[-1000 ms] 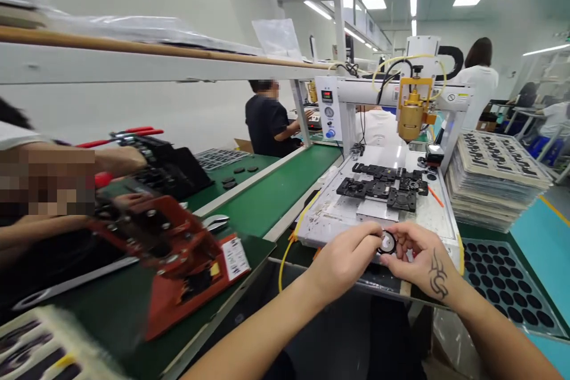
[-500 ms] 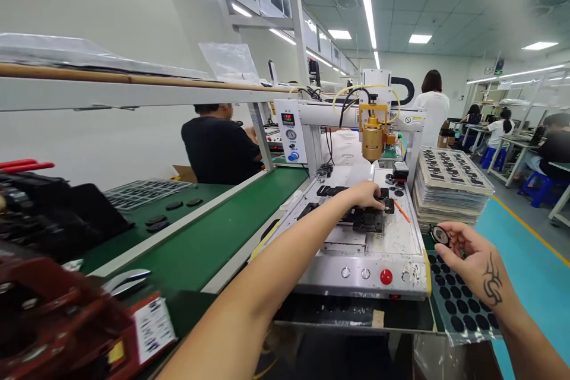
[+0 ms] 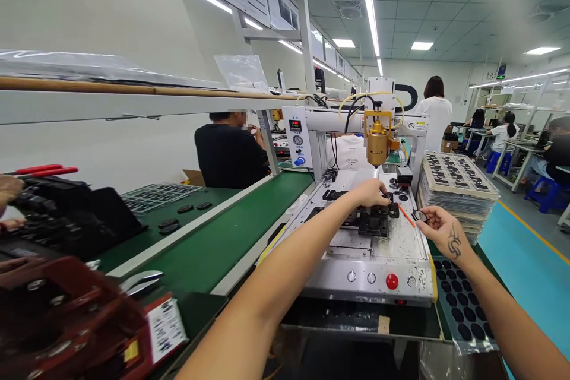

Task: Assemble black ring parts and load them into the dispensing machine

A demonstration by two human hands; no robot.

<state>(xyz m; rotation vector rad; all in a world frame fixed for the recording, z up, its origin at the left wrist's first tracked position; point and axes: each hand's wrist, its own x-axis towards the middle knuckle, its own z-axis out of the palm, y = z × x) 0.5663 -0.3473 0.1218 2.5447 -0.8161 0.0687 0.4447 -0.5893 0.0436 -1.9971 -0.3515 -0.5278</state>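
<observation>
My left hand (image 3: 370,192) reaches across the white bench machine, its fingers closed at the right end of a black fixture (image 3: 374,222) on the machine bed. What lies beneath those fingertips is partly hidden. Between the thumb and fingers of my right hand (image 3: 442,230) is a small round part (image 3: 419,216) with a black rim and a lighter centre, held just off the machine's right side. An orange stick (image 3: 407,215) lies on the bed between both hands. Above the fixture hangs the machine's gold-coloured head (image 3: 376,145).
Stacked trays (image 3: 458,181) stand right of the machine. In front of them lies a clear sheet of black discs (image 3: 463,300). A green conveyor belt (image 3: 218,225) runs along the left, with a dark red device (image 3: 75,320) nearby. Co-workers sit and stand farther back.
My right hand has moved left and slightly up with the round part, closer to the machine bed. My left hand stays at the fixture. The camera view has shifted slightly.
</observation>
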